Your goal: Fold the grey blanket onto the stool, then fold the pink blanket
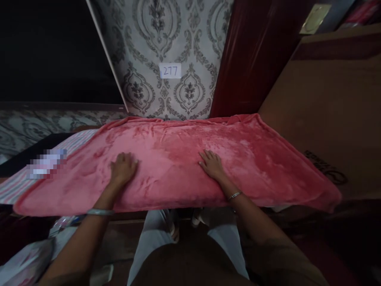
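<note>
A pink plush blanket point(175, 171) lies spread over a long surface in front of me, its front edge hanging a little over. My left hand point(122, 169) rests palm down on it, left of the middle, fingers spread. Right of the middle, my right hand point(212, 163) also lies flat on the fabric with its fingers stretched out. Neither hand grips anything. Small creases show in the pile around both hands, and the far edge of the blanket is bunched against the wall.
A striped cloth point(12, 186) sticks out from under the blanket at left. A dark television screen point(56, 51) hangs above it. A large cardboard box point(333, 103) stands at right beside a dark red panel point(250, 55). Plastic bags point(26, 262) lie low at left.
</note>
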Available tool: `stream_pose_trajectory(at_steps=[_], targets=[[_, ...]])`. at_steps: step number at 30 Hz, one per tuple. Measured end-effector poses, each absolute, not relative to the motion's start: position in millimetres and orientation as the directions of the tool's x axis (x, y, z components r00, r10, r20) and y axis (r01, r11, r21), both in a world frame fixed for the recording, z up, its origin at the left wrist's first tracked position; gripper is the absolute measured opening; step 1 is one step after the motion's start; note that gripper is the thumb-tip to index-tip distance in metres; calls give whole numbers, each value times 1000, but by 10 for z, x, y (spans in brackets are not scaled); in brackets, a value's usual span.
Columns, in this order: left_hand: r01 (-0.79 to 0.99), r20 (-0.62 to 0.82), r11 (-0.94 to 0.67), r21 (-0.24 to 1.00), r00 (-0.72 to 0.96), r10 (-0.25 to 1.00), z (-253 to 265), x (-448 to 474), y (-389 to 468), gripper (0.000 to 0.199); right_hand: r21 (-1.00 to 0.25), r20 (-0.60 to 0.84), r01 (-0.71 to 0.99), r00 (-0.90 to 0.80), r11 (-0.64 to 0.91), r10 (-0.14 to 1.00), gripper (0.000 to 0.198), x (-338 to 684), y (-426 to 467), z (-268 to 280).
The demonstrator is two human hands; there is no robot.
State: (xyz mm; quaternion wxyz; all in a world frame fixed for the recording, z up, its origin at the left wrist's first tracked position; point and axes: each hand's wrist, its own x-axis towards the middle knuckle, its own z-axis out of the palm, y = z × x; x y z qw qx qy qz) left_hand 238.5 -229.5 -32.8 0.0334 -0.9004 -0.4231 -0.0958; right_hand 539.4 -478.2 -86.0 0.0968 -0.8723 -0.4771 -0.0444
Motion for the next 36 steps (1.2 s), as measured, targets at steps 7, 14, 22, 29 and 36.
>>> stream_pose_trajectory(at_steps=[7,14,22,29,36], targets=[[465,139,-885,8,876,461,-447,3494,-2982,61,-178,140,827,558,-533,818,57,5347,-4786,-729],[466,198,-884,-48,871,449,-684,3590,-2984,58,-175,105,839,537,-515,837,57,5541,-4900,-612],[468,225,-881,-63,867,445,-660,3610,-2976,58,-108,97,520,853,-847,512,56,6421,-6171,-637],[469,230,-877,-108,870,437,-659,3616,-2973,59,-112,161,206,969,-972,186,57,6652,-7145,-711],[466,266,-883,-52,859,437,-667,3636,-2970,60,-183,159,348,934,-920,321,53,6431,-6407,-540]])
